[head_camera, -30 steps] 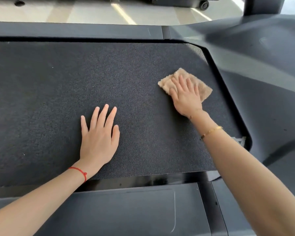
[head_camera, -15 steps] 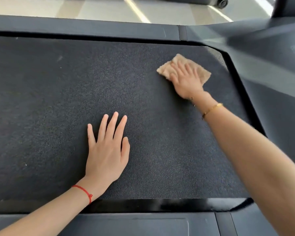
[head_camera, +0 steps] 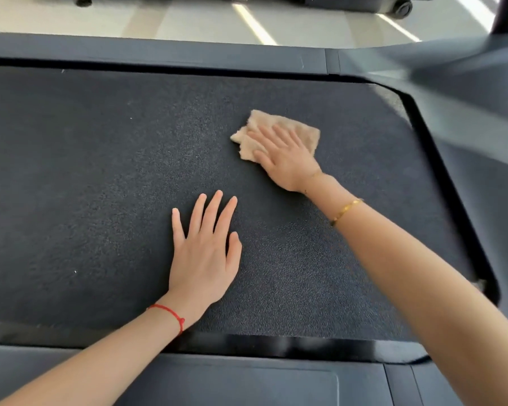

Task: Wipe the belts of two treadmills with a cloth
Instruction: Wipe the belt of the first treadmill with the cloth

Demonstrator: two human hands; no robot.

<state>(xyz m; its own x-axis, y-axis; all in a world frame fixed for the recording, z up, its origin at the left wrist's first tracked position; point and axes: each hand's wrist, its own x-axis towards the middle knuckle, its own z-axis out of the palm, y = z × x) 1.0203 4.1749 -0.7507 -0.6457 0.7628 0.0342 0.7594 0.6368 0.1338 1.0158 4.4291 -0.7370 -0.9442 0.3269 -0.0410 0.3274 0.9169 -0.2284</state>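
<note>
You've got open belt (head_camera: 71,171) all along the left side, nothing on it. Your left hand (head_camera: 204,253) lies flat mid-belt, blocking a straight sweep toward you. Right hand (head_camera: 285,159) presses the cloth (head_camera: 279,124) flat; free belt beyond it up to the far side rail (head_camera: 159,57). Raised dark cover (head_camera: 467,118) walls off the right edge.

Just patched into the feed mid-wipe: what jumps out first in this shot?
The tan cloth stands out most, pale against the dark treadmill belt, pressed flat under the right hand toward the belt's far right. The left hand lies flat, fingers spread, on the bare belt nearer the camera. A red string circles the left wrist and a gold bracelet the right.
</note>
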